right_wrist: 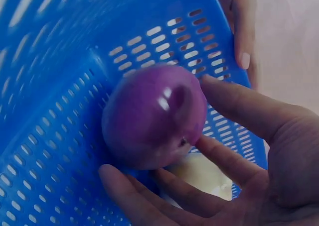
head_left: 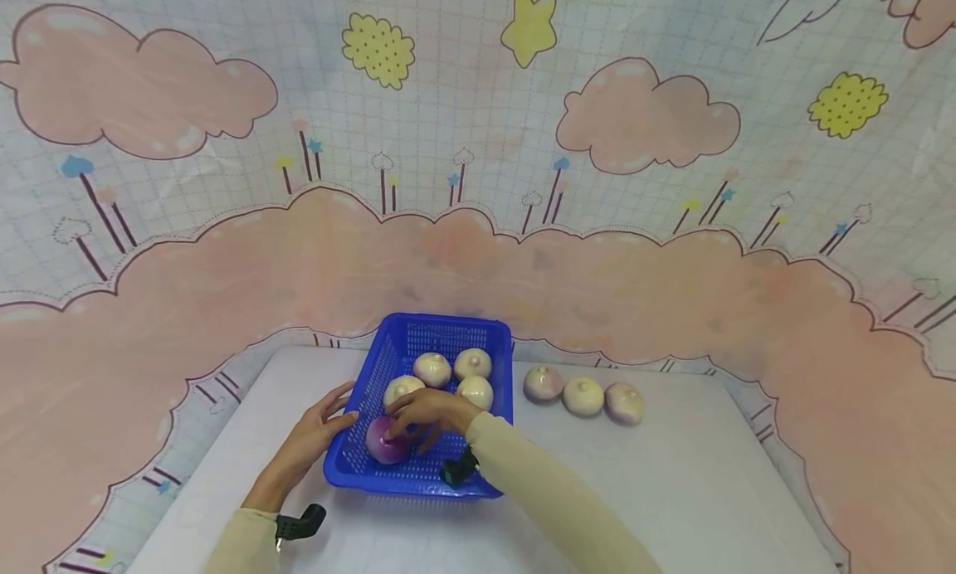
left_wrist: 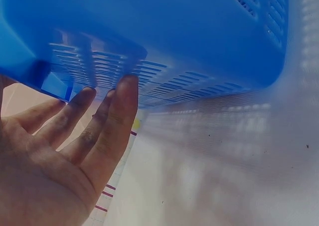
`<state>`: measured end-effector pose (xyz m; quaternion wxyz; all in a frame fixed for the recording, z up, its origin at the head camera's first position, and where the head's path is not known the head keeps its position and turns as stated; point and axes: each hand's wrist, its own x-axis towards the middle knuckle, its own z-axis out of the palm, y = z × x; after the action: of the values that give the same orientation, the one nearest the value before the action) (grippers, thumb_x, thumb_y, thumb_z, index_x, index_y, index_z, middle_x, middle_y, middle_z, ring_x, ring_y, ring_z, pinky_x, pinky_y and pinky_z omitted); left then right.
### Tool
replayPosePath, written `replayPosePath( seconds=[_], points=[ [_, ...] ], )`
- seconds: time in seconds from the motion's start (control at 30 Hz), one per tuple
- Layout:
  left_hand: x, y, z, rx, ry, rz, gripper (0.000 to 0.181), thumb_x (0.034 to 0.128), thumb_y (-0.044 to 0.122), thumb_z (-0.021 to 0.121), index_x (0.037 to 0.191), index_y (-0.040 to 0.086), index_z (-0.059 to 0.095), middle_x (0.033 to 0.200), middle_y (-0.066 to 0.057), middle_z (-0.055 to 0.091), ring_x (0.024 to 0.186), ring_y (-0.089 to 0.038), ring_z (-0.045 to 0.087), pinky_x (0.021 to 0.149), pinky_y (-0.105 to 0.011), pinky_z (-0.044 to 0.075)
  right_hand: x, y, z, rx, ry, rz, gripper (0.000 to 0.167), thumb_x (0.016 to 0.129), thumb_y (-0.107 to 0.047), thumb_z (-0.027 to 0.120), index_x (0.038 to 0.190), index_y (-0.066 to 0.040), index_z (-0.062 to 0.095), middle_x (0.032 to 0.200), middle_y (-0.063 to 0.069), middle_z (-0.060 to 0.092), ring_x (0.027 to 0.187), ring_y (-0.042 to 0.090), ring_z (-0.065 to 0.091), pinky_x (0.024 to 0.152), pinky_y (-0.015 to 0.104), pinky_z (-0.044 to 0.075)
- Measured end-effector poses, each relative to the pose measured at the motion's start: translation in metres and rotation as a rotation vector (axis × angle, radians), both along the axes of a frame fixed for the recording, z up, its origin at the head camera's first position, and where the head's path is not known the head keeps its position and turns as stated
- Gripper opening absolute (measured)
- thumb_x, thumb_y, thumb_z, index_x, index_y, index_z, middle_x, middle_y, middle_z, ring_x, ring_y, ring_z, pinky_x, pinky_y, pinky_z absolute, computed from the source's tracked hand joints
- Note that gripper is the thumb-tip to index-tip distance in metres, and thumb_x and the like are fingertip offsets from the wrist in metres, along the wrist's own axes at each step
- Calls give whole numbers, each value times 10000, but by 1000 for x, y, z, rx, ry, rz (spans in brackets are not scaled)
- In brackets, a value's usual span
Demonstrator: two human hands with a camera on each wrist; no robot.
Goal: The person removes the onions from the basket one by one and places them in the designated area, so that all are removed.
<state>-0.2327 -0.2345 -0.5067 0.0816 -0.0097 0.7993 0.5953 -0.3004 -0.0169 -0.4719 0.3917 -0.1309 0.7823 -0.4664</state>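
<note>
A blue slotted basket [head_left: 489, 474] holds a purple onion [head_left: 384, 443] in its near left corner and several pale onions [head_left: 473, 365] behind it. My right hand [head_left: 441, 412] reaches inside; in the right wrist view its thumb and fingers [right_wrist: 224, 159] are around the purple onion [right_wrist: 149, 116], with fingertips touching it. My left hand [head_left: 317, 433] rests at the basket's left side, thumb at the rim. The left wrist view shows its fingers [left_wrist: 117, 126] extended and spread along the outer wall [left_wrist: 199, 47], gripping nothing.
Three pale onions [head_left: 583, 396] lie in a row on the white table [head_left: 635, 491], right of the basket. A patterned cloth [head_left: 597, 292] with clouds and stars hangs behind the table and along its sides.
</note>
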Motion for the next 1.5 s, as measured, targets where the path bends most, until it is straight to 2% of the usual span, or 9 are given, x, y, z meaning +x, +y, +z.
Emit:
replayPosePath(
  seconds=[0.2, 0.4, 0.5, 0.57, 0.8, 1.0, 1.27, 1.5],
  points=[
    [1, 0, -3, 7, 2, -1, 673, 1002, 279, 547, 1573, 189, 200, 1598, -260, 235, 1355, -480, 446, 1019, -543, 496, 1, -4, -3, 40, -9, 30, 504, 808, -211, 800, 1263, -94, 617, 1210, 96, 627, 1037, 408, 635, 723, 544, 600],
    [0, 0, -5, 18, 9, -4, 681, 999, 286, 555, 1573, 189, 202, 1593, -258, 249, 1331, -462, 483, 998, -525, 518, 4, -8, -3, 67, -6, 76, 308, 829, -246, 787, 1070, -99, 663, 1036, 79, 641, 955, 355, 654, 697, 514, 606],
    [0, 0, -5, 18, 6, -3, 684, 995, 288, 561, 1572, 188, 206, 1591, -258, 254, 1329, -458, 486, 1001, -524, 517, 6, -10, -3, 72, -16, 98, 256, 839, -226, 778, 1021, -96, 651, 985, 80, 648, 894, 334, 665, 700, 507, 607],
    [0, 0, -5, 17, 5, -1, 685, 994, 285, 563, 1571, 185, 208, 1589, -259, 259, 1331, -458, 484, 1005, -527, 513, 7, -10, -2, 72, -22, 113, 267, 844, -203, 772, 1039, -83, 635, 972, 91, 649, 871, 330, 668, 706, 508, 607],
    [-1, 1, -6, 13, 7, 0, 677, 992, 279, 562, 1568, 183, 219, 1582, -256, 279, 1323, -458, 493, 995, -520, 522, 9, -10, 0, 61, -35, 117, 423, 845, -99, 750, 1248, -77, 624, 1035, 109, 638, 905, 313, 655, 705, 499, 612],
    [-2, 2, -7, 6, 4, 14, 673, 990, 283, 562, 1567, 192, 228, 1586, -243, 283, 1331, -465, 481, 996, -524, 521, 8, -8, -1, 32, -65, 129, 333, 860, -94, 733, 1177, -85, 633, 1013, 110, 621, 879, 279, 648, 711, 483, 617],
    [-2, 0, -6, -2, 6, 17, 672, 995, 282, 554, 1569, 193, 217, 1592, -244, 268, 1343, -477, 461, 1001, -531, 515, 5, -4, 2, 1, -40, 128, 229, 858, -124, 749, 1052, -128, 627, 1002, 93, 626, 837, 262, 672, 698, 463, 620],
    [0, 1, -4, 1, 4, 6, 684, 996, 282, 550, 1574, 178, 199, 1594, -259, 247, 1359, -485, 438, 1012, -532, 506, 6, 4, 10, -83, -22, 132, 212, 872, -121, 732, 1045, -126, 610, 938, 93, 657, 792, 232, 675, 719, 470, 619]
  ],
)
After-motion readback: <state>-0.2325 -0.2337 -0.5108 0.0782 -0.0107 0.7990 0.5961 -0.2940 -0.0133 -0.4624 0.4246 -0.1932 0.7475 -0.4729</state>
